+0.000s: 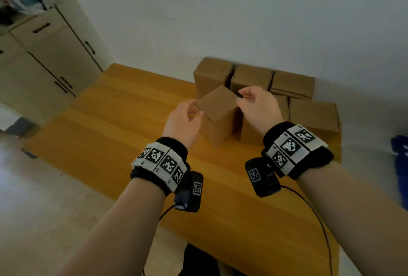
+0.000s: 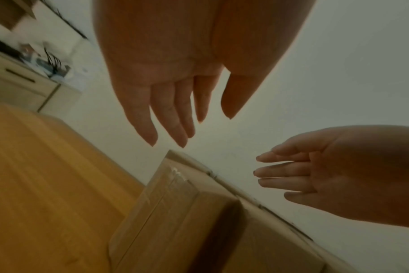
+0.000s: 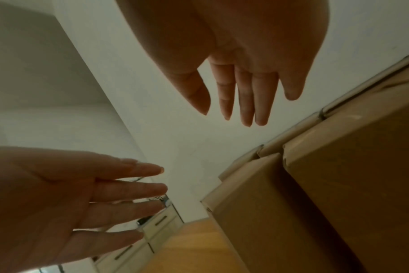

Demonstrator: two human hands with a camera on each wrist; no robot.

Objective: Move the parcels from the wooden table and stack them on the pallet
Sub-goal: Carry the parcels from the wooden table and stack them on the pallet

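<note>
Several brown cardboard parcels stand at the far right of the wooden table (image 1: 110,134). The nearest parcel (image 1: 217,114) is turned cornerwise towards me. My left hand (image 1: 193,111) hovers at its left top edge and my right hand (image 1: 244,96) at its right top corner. In the left wrist view, the left hand (image 2: 194,127) has straight, spread fingers in the air above the taped parcel (image 2: 171,212). In the right wrist view, the right hand (image 3: 227,114) is likewise spread above the parcel (image 3: 257,203). Neither hand holds anything. No pallet is in view.
More parcels (image 1: 291,83) line the wall behind, and a larger one (image 1: 313,116) stands to the right. A beige cabinet (image 1: 48,54) stands to the left of the table. A blue object (image 1: 399,160) shows at the right edge. Cables hang from my wrists.
</note>
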